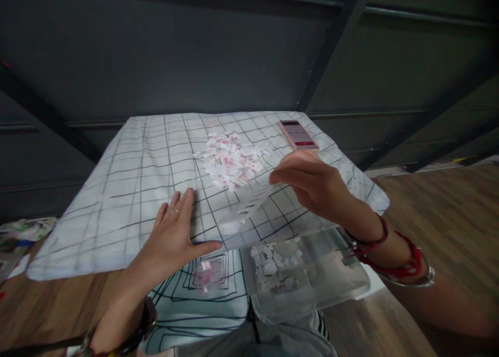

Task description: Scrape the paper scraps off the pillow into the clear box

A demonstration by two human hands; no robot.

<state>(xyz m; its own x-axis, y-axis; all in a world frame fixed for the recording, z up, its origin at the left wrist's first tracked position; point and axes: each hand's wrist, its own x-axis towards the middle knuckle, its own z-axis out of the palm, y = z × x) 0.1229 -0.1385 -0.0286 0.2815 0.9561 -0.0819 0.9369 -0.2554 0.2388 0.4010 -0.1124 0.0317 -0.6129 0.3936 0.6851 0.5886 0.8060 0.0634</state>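
My right hand (pixel 307 183) is closed, pinching the upper end of a thin, pale, see-through slotted piece (pixel 251 206); its exact kind is unclear. The piece slants down towards a few white paper scraps (pixel 233 227) near the front edge of the table. Fingers spread, my left hand (pixel 175 232) rests on the checked cloth (pixel 144 175) with nothing in it. Beyond both hands lies a loose pile of torn white and pinkish paper pieces (pixel 232 159).
A phone (pixel 299 135) with its screen lit lies at the back right. Below the front edge, a clear plastic box (pixel 339 279) holds more paper scraps (pixel 275 266). Left of it, a small transparent pinkish packet (pixel 208 275) sits on a patterned surface (pixel 187 315). Dark panels (pixel 218 50) rise behind.
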